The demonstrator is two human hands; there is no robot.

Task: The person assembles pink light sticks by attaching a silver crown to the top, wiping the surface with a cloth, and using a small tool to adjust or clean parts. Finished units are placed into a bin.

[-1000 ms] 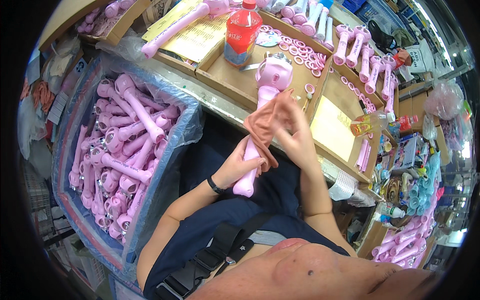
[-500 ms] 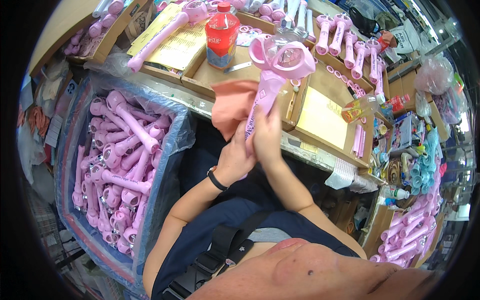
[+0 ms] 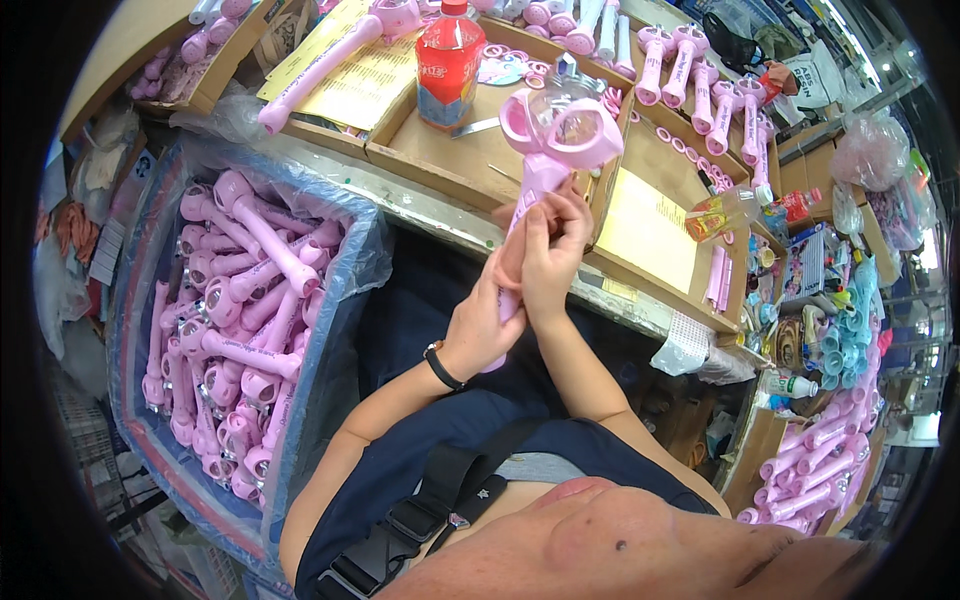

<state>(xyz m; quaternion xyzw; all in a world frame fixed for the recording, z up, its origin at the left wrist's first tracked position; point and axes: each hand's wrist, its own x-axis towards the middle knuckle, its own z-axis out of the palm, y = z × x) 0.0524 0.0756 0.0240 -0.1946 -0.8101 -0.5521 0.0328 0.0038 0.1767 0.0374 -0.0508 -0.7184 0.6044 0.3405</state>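
A pink toy wand with a bow-shaped head and a clear dome is held upright, tilted slightly, in front of my body. My left hand is closed around the lower part of its handle. Higher up, my right hand is closed on an orange-pink cloth that lies folded against the handle. Most of the cloth is hidden by my fingers, and so is part of the printing on the handle.
To the left, a plastic-lined bin holds many pink wands. Shallow cardboard trays line the bench, with a red-capped bottle in one. Another wand lies on yellow sheets. More wands stand at the back right; pink handles fill a box at right.
The cloth, which hung loose left of the handle, is now gathered around it. My right hand has shifted slightly up and right, its fingers over the cloth; the left hand still grips below.
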